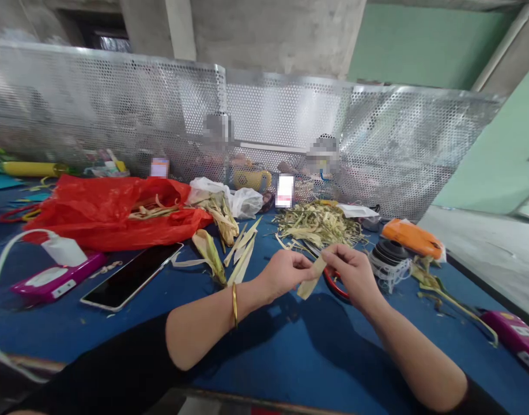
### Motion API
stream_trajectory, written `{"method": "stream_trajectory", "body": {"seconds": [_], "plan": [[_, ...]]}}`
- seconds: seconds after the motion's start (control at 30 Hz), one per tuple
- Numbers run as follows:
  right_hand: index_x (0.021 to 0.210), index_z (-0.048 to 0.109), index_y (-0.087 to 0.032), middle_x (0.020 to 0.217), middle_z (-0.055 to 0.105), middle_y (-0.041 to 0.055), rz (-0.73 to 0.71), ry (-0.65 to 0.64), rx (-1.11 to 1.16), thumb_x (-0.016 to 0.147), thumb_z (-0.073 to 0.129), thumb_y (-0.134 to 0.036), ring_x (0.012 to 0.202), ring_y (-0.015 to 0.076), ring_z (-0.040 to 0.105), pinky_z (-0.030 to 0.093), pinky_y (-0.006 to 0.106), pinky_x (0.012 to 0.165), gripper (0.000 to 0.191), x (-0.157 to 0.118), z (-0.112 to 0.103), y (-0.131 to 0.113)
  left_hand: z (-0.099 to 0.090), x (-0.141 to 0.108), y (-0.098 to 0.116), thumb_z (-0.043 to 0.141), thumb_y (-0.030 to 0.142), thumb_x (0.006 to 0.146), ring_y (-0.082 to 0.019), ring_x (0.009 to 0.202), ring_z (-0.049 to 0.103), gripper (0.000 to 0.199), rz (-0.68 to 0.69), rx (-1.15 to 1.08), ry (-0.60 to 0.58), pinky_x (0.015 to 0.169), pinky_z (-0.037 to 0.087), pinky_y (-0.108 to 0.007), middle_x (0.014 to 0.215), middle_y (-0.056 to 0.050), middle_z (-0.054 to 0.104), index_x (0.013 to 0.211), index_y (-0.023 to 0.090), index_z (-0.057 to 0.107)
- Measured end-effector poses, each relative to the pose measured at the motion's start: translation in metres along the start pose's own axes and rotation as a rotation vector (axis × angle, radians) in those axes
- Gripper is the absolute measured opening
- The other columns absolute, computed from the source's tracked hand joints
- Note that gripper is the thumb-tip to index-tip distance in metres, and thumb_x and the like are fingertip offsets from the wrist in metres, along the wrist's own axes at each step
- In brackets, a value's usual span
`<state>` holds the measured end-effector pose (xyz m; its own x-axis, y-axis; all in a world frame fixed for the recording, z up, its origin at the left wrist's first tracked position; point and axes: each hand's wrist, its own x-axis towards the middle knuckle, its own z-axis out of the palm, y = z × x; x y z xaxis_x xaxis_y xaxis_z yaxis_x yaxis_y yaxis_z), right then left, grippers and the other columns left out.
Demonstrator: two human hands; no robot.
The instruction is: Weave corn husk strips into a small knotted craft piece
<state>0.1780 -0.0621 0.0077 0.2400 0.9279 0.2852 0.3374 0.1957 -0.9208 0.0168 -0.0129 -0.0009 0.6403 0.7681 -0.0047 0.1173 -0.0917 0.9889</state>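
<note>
Currently, left hand (288,272) and right hand (350,270) both pinch a pale husk strip (308,284) between thumb and fingers | strip sits above the blue tabletop (264,360), inward of its near edge | red-handled scissors (332,289) just under right hand | shredded pile (321,226) toward far edge | orange packet (414,237) by right edge
</note>
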Motion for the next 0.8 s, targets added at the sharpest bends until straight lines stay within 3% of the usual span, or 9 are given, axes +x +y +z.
{"method": "stream_trajectory", "body": {"seconds": [0.1, 0.23, 0.4, 0.5, 0.67, 0.73, 0.8], "plan": [[0.052, 0.051, -0.018, 0.045, 0.047, -0.0041, 0.040, 0.048, 0.082, 0.074, 0.065, -0.045, 0.044, 0.0097, 0.041, 0.030, 0.024, 0.047, 0.037, 0.001, -0.001, 0.000, -0.001, -0.001, 0.001, 0.071, 0.038, 0.066, -0.011, 0.055, 0.050, 0.025, -0.057, 0.020, -0.093, 0.047, 0.039, -0.021, 0.060, 0.000, 0.060, 0.068, 0.013, 0.068], [0.053, 0.053, -0.018, 0.045, 0.049, -0.0040, 0.056, 0.081, 0.131, 0.072, 0.066, -0.046, 0.044, 0.0098, 0.041, 0.030, 0.024, 0.047, 0.036, 0.000, 0.002, 0.001, -0.004, -0.003, 0.005, 0.072, 0.037, 0.066, -0.011, 0.055, 0.052, 0.023, -0.138, -0.008, -0.113, 0.047, 0.037, -0.021, 0.059, 0.000, 0.060, 0.066, 0.014, 0.067], [0.055, 0.054, -0.018, 0.046, 0.048, -0.0044, 0.062, 0.133, 0.143, 0.071, 0.068, -0.049, 0.044, 0.0092, 0.040, 0.030, 0.024, 0.046, 0.038, 0.002, 0.002, 0.004, -0.004, -0.003, 0.005, 0.075, 0.029, 0.060, -0.011, 0.057, 0.053, 0.019, -0.126, -0.078, -0.163, 0.051, 0.039, -0.022, 0.063, 0.000, 0.062, 0.066, 0.014, 0.066], [0.064, 0.059, -0.018, 0.055, 0.055, -0.0027, 0.135, 0.069, 0.164, 0.069, 0.067, -0.058, 0.047, 0.0101, 0.048, 0.037, 0.024, 0.049, 0.042, 0.004, -0.002, 0.002, -0.003, -0.002, 0.006, 0.075, 0.030, 0.060, -0.009, 0.055, 0.050, 0.019, -0.152, -0.180, -0.057, 0.053, 0.038, -0.023, 0.061, 0.001, 0.059, 0.063, 0.014, 0.064], [0.072, 0.058, -0.017, 0.063, 0.060, -0.0014, 0.140, -0.218, 0.053, 0.066, 0.070, -0.061, 0.057, 0.0128, 0.058, 0.045, 0.026, 0.057, 0.046, -0.001, 0.002, -0.006, -0.001, 0.000, 0.009, 0.074, 0.028, 0.060, -0.010, 0.062, 0.052, 0.018, -0.099, -0.350, 0.307, 0.057, 0.038, -0.023, 0.066, 0.000, 0.061, 0.065, 0.015, 0.063], [0.069, 0.054, -0.019, 0.059, 0.058, -0.0027, 0.121, -0.284, 0.028, 0.066, 0.072, -0.058, 0.057, 0.0134, 0.058, 0.045, 0.025, 0.056, 0.043, -0.006, 0.011, -0.005, 0.002, 0.000, 0.009, 0.074, 0.026, 0.059, -0.010, 0.060, 0.050, 0.017, -0.094, -0.393, 0.342, 0.058, 0.038, -0.023, 0.064, 0.001, 0.059, 0.062, 0.014, 0.061], [0.065, 0.051, -0.019, 0.056, 0.057, -0.0025, 0.106, -0.271, 0.025, 0.067, 0.071, -0.058, 0.056, 0.0139, 0.058, 0.045, 0.025, 0.055, 0.044, -0.009, 0.018, -0.002, 0.005, 0.000, 0.007, 0.075, 0.026, 0.058, -0.010, 0.060, 0.051, 0.019, -0.118, -0.426, 0.308, 0.058, 0.038, -0.024, 0.064, 0.001, 0.059, 0.061, 0.014, 0.060]]}}
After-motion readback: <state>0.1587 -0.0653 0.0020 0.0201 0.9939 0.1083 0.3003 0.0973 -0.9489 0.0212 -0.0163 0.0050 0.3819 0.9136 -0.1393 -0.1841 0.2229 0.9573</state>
